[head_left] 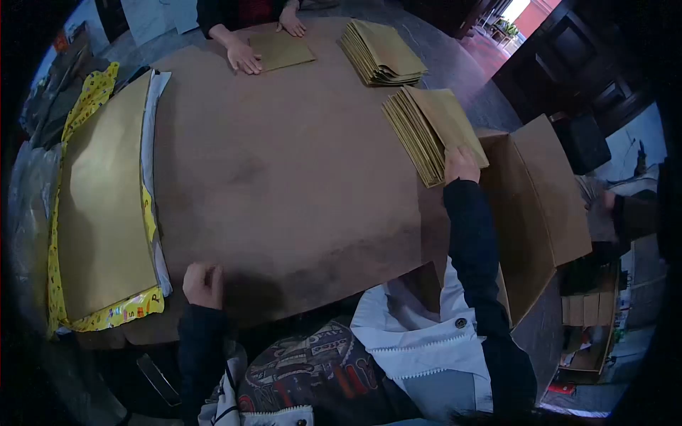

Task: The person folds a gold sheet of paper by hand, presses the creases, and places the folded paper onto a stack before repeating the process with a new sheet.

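My right hand (pixel 462 165) is at the near right corner of a fanned stack of folded brown paper sheets (pixel 426 131), fingers closed on its edge. The stack lies at the right side of the brown table, partly over a box. My left hand (pixel 204 285) rests loosely curled at the near table edge, with nothing visible in it. To its left lies a pile of large flat brown paper sheets (pixel 106 192) on opened yellow and white wrapping (pixel 91 106).
Across the table (pixel 284 163), another person's hands (pixel 245 57) press on a folded brown sheet (pixel 288 51). A second folded stack (pixel 380 53) lies at the far right. An open cardboard box (pixel 529 206) stands by the right table edge. Another person's hand (pixel 606 201) shows beyond it.
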Demonstrator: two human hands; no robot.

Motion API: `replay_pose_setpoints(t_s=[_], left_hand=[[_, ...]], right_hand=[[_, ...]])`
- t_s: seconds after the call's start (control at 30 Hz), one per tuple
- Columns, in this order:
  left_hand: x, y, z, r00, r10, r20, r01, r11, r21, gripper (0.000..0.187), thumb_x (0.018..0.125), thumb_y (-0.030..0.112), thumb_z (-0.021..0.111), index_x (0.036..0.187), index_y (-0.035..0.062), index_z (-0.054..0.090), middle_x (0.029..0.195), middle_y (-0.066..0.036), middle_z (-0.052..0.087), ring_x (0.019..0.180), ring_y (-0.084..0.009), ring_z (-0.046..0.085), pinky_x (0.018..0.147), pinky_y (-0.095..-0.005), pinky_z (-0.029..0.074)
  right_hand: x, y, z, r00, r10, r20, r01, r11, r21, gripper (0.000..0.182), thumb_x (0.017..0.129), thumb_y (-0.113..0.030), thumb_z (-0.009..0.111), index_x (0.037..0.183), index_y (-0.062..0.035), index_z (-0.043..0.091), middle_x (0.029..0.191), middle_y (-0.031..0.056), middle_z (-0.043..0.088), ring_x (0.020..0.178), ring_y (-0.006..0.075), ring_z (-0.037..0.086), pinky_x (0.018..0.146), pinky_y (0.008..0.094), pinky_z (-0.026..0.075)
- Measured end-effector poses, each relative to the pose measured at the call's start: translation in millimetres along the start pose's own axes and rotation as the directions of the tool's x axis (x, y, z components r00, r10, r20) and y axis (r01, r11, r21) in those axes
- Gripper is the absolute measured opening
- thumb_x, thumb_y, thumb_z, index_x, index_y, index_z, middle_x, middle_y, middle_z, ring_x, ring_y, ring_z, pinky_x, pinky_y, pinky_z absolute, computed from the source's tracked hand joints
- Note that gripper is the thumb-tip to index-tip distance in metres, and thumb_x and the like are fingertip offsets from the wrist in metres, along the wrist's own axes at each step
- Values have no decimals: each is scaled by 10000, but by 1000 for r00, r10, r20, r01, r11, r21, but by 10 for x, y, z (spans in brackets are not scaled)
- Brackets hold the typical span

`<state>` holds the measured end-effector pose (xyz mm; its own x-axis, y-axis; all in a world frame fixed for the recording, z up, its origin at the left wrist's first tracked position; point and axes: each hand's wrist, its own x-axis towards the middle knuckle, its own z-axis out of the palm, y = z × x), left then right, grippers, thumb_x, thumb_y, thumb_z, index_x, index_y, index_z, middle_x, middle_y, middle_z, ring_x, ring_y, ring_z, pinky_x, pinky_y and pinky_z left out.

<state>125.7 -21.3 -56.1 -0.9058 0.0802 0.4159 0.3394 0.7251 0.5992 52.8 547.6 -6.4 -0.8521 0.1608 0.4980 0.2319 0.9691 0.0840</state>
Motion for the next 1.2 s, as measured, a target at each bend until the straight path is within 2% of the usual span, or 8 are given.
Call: replay_pose_setpoints(t_s=[0.4, 0.43, 0.5, 0.53, 0.67, 0.93, 1.13, 1.2], left_hand=[[423, -826, -1062, 919, -177, -353, 232, 966, 118, 162, 846, 116, 606, 959, 1, 621, 964, -143, 620, 921, -297, 602, 841, -338, 470], [418, -1066, -1151, 930, -168, -327, 282, 897, 341, 174, 842, 109, 610, 986, 13, 620, 1003, -130, 600, 944, -288, 597, 840, -319, 468], [350, -1481, -1129, 914, -338, -224, 356, 933, 44, 258, 782, 187, 684, 985, 35, 640, 1083, -141, 595, 933, -316, 597, 844, -350, 478], [329, -1581, -1160, 939, -266, -219, 303, 939, 160, 298, 753, 222, 713, 976, 37, 646, 1072, -147, 602, 928, -314, 600, 837, -356, 483], [406, -1276, -1277, 995, -51, -83, 83, 893, 443, 394, 669, 281, 782, 956, 43, 656, 980, -138, 628, 870, -296, 615, 780, -359, 503], [579, -942, -1514, 881, -382, 281, 245, 874, 421, 185, 692, 273, 681, 756, 100, 666, 833, -62, 623, 794, -282, 618, 696, -383, 501], [515, -852, -1483, 910, -369, 187, 246, 845, 475, 110, 753, 213, 617, 748, 110, 657, 844, -71, 624, 810, -278, 617, 710, -381, 498], [435, -1029, -1402, 956, -270, 116, 198, 884, 424, 115, 761, 215, 619, 746, 107, 655, 847, -72, 623, 816, -281, 617, 712, -386, 496]], right_hand=[[-193, 146, 118, 990, -141, -31, 141, 990, -4, 171, 839, -46, 543, 998, -66, 602, 1047, 191, 593, 951, 369, 563, 817, 452, 480], [-100, 312, 282, 974, -120, 193, 139, 987, -87, 220, 851, -11, 526, 1058, -47, 592, 1047, 178, 594, 997, 354, 557, 867, 429, 468], [-154, 654, 781, 985, 46, 167, -102, 933, 344, 270, 915, -60, 500, 1176, -59, 569, 1067, 202, 582, 1089, 354, 520, 927, 415, 442], [-106, 470, 471, 977, -44, 207, 35, 998, 48, 281, 937, -92, 490, 1208, -65, 560, 1093, 216, 574, 1115, 360, 505, 934, 419, 438], [-165, 533, 429, 984, -152, 92, 134, 975, 178, 361, 950, -253, 498, 1244, -47, 539, 1189, 245, 535, 1127, 380, 495, 932, 441, 433], [190, 5, 330, 906, -422, -43, 423, 893, 155, 407, 916, -322, 544, 1168, -4, 572, 1207, 229, 533, 1123, 388, 498, 961, 460, 405], [234, -1786, -58, 780, -625, 29, 537, 693, 481, 352, 826, -224, 652, 1127, -52, 594, 1225, 175, 534, 1183, 369, 465, 1002, 464, 385], [108, -2624, -445, 549, -836, -19, 776, 501, 382, 360, 799, -204, 673, 1122, -71, 588, 1217, 160, 535, 1193, 362, 460, 995, 471, 393]])
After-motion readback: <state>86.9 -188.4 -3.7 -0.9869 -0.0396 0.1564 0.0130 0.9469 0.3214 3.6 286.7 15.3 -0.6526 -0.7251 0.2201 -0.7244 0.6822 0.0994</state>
